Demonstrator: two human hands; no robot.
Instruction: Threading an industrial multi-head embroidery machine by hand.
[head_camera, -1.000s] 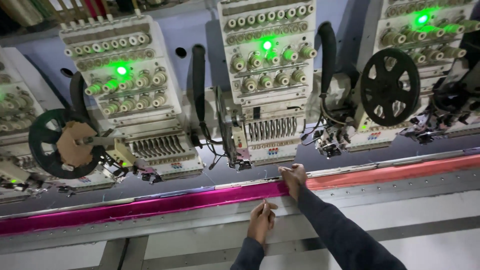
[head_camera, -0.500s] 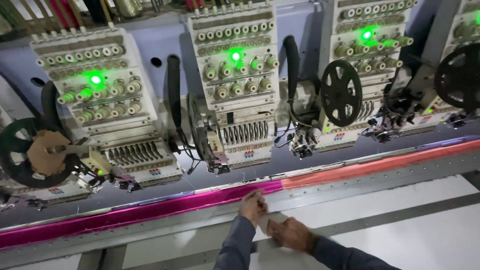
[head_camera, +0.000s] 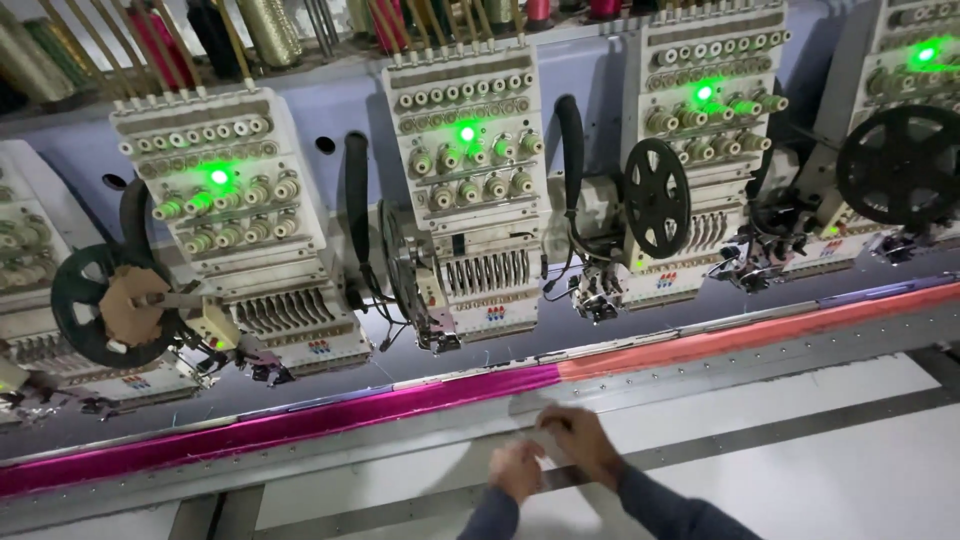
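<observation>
Both hands met low in the frame, just below the long strip of magenta fabric (head_camera: 300, 425) that ran along the metal frame rail (head_camera: 760, 365) of the embroidery machine. The left hand (head_camera: 517, 470), in a dark blue sleeve (head_camera: 492, 520), was curled with its fingers drawn in close, and the right hand (head_camera: 580, 443) lay just beside it, its knuckles arched and fingers bent toward the left. They were touching or nearly so. Motion blur smeared both hands, so whether they pinched anything between them could not be told; a pale smudge at the right fingertips may have been a scrap of thread or cloth.

The fabric strip changed colour directly above the hands, magenta to the left and orange-red fabric (head_camera: 760, 335) to the right, the join sitting just beyond the right hand's fingertips. Under the hands spread the white flat table of the machine (head_camera: 800, 470), crossed by a dark grey seam (head_camera: 790, 430).

Behind the rail stood a row of cream-coloured embroidery heads. The middle head (head_camera: 470, 190) carried a lit green lamp (head_camera: 467, 133) and a bank of needles; the one to its left (head_camera: 240, 220) showed the same green glow. A black spoked reel (head_camera: 656, 197) hung beside the next head, and another black reel with a brown cardboard core (head_camera: 115, 305) sat at far left. Cones of gold and green thread (head_camera: 268, 30) stood along the top shelf.
</observation>
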